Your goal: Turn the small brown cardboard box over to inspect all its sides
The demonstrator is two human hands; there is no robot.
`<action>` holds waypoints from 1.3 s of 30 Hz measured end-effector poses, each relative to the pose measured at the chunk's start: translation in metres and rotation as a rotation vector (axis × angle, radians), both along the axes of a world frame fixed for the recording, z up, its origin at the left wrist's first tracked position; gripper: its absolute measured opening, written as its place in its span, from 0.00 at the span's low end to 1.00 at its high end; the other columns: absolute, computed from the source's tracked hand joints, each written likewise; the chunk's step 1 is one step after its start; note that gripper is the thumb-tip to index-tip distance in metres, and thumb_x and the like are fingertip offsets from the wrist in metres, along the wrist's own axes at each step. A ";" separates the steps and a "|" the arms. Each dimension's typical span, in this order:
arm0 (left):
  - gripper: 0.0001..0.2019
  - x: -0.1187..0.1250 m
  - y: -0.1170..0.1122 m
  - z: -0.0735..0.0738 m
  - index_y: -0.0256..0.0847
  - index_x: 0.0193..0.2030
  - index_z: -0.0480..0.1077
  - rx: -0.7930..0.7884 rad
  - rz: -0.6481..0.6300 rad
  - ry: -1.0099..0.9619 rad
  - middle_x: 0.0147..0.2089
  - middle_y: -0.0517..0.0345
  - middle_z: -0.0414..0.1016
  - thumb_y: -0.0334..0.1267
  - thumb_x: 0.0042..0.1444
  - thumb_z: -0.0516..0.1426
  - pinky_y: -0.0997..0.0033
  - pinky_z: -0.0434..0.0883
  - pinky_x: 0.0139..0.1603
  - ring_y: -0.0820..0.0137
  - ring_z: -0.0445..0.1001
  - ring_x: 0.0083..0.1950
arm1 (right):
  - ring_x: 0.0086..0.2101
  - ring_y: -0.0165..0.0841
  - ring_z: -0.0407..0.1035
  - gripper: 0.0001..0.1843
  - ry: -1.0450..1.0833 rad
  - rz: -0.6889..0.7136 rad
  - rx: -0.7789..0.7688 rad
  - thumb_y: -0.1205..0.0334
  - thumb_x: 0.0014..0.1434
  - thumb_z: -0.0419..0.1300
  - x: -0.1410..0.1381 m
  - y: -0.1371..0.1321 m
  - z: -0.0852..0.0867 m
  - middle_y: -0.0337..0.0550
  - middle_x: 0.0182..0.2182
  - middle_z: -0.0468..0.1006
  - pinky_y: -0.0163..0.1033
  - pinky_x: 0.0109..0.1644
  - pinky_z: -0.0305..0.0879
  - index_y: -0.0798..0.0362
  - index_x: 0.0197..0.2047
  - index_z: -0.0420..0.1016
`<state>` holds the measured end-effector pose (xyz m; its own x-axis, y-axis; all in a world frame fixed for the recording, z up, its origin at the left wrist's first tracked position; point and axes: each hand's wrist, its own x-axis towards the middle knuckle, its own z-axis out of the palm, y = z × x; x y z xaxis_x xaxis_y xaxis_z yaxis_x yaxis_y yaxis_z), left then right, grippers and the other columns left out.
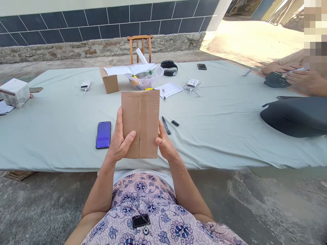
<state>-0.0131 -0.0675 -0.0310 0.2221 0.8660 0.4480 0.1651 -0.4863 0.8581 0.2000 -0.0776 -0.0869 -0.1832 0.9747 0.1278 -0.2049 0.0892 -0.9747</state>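
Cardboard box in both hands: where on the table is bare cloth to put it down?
The left hand and right hand hold the cardboard box. Bare cloth lies right of the black marker, up to the dark bag. Another bare patch lies left of the phone. The far middle around the plastic bowl is crowded.

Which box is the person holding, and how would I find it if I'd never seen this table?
Start at the long table under a pale green cloth. Over its near edge, the left hand and right hand hold up a flat brown cardboard box. Unlike the open brown carton and white box resting on the cloth, it is closed, with a centre seam.
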 end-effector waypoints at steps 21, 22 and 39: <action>0.26 -0.014 0.015 -0.011 0.51 0.70 0.71 -0.200 -0.147 0.112 0.75 0.50 0.69 0.48 0.66 0.61 0.43 0.63 0.76 0.48 0.66 0.76 | 0.74 0.53 0.56 0.66 0.013 -0.341 0.076 0.19 0.52 0.59 0.023 0.006 0.009 0.50 0.76 0.62 0.62 0.72 0.64 0.38 0.81 0.34; 0.25 -0.014 0.016 -0.012 0.51 0.69 0.72 -0.208 -0.081 0.054 0.72 0.48 0.72 0.49 0.66 0.61 0.42 0.65 0.74 0.48 0.69 0.74 | 0.74 0.53 0.57 0.68 0.007 -0.339 0.067 0.19 0.51 0.60 0.022 0.006 0.008 0.51 0.76 0.61 0.62 0.72 0.64 0.38 0.81 0.33; 0.71 0.015 0.004 -0.016 0.55 0.82 0.37 -0.189 0.185 0.004 0.85 0.42 0.37 0.53 0.39 0.78 0.36 0.50 0.81 0.40 0.42 0.84 | 0.80 0.55 0.27 0.70 -0.492 -0.416 0.272 0.26 0.48 0.71 -0.018 -0.003 -0.005 0.43 0.82 0.33 0.74 0.80 0.33 0.33 0.81 0.33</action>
<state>0.0022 -0.0631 -0.0468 0.0538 0.9604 0.2734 0.2397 -0.2782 0.9301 0.1816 -0.0803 -0.0921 0.0993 0.9215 0.3755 0.3585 0.3189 -0.8774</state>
